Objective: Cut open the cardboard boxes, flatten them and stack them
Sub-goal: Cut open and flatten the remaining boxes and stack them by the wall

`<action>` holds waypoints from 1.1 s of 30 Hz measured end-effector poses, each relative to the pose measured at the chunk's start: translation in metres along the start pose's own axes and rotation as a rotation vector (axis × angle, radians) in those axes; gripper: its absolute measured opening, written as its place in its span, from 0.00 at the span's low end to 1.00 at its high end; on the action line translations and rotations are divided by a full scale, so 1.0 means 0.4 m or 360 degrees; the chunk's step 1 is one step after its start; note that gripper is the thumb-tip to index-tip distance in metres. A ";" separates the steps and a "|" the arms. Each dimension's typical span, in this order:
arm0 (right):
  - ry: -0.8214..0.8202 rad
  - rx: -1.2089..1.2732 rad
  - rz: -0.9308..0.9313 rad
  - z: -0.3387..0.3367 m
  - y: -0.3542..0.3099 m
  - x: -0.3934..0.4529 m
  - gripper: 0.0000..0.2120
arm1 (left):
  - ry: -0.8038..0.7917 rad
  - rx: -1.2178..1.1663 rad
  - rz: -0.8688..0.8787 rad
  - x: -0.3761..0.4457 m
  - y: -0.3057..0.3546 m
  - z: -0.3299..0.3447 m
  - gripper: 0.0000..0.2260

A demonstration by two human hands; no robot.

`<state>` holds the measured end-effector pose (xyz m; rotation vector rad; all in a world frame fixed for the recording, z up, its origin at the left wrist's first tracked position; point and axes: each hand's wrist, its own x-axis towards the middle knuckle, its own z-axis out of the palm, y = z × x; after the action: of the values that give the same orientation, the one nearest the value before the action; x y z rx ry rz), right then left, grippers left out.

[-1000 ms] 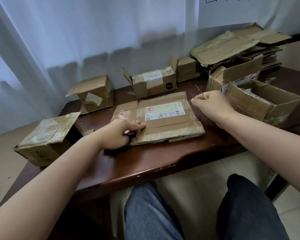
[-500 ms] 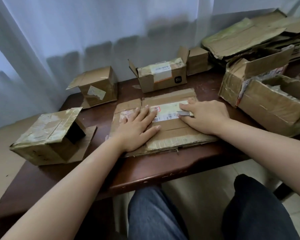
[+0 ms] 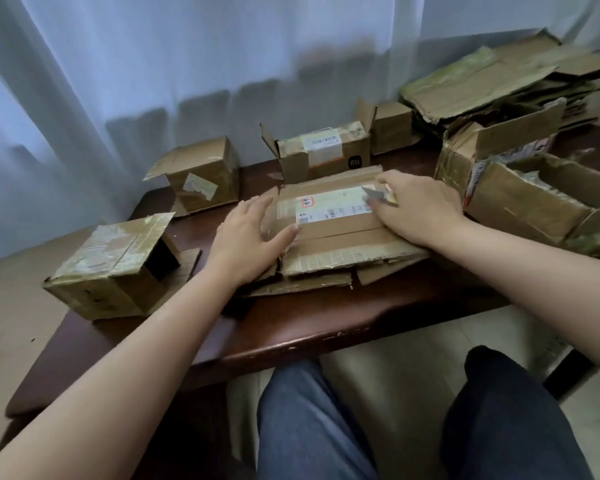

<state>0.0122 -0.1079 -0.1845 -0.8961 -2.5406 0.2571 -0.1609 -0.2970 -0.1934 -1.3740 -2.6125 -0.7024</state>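
Cardboard lies flattened at the near middle of the tabletop [image 3: 326, 327]; this flattened box [image 3: 333, 237] sits under both palms. Left hand [image 3: 248, 237] presses with fingers spread flat; right hand [image 3: 420, 206] pinches a small blade [image 3: 378, 194]. Best to press evenly along the creases, blade tip kept off the left hand

Both forearms are bare, no sleeves in view; the legs wear trousers [image 3: 312, 427], grey-blue on one, darker on the other

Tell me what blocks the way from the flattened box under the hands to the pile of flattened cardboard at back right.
Two open brown cardboard boxes stand between the flattened box and the pile; it must go over them.
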 end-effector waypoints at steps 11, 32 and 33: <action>-0.0525 0.0476 0.0508 -0.013 0.019 -0.023 0.33 | -0.0411 -0.0249 -0.0894 -0.026 -0.025 -0.050 0.57; 0.0101 0.0627 0.0371 -0.242 0.027 0.136 0.42 | 0.0079 -0.0473 -0.0282 0.148 0.117 -0.222 0.35; 0.0145 0.0631 0.0377 -0.267 0.041 0.154 0.42 | 0.0096 -0.0483 -0.0254 0.176 0.145 -0.231 0.37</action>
<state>0.0270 -0.0531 -0.0741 -1.0164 -2.1868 0.7448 -0.1664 -0.2574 -0.0700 -1.1946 -2.6720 -1.1846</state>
